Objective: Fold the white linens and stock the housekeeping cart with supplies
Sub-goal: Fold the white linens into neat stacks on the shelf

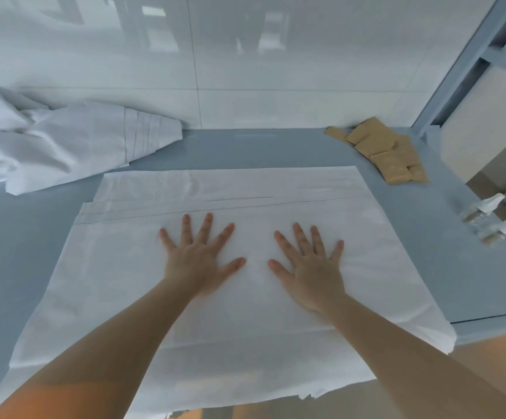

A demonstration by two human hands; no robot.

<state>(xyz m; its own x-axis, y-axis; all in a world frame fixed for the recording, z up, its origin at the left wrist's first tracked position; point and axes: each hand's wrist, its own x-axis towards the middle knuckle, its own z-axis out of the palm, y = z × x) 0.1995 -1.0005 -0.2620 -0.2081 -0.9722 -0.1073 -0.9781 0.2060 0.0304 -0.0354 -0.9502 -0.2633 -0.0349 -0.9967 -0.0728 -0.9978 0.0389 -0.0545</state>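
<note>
A white linen [233,189] lies spread flat on the blue-grey table [445,267], its near edge hanging over the table's front. My left hand [195,258] and my right hand [310,267] rest palm down on the middle of the linen, side by side, fingers spread wide, holding nothing. A second white linen [73,149] lies crumpled at the back left of the table, partly pleated at its right end.
Several tan packets [384,149] lie in a loose heap at the back right. Two small clear bottles with white caps [490,219] lie near the table's right edge. A glossy white tiled wall [245,55] stands behind the table, a blue-grey frame [469,65] at the right.
</note>
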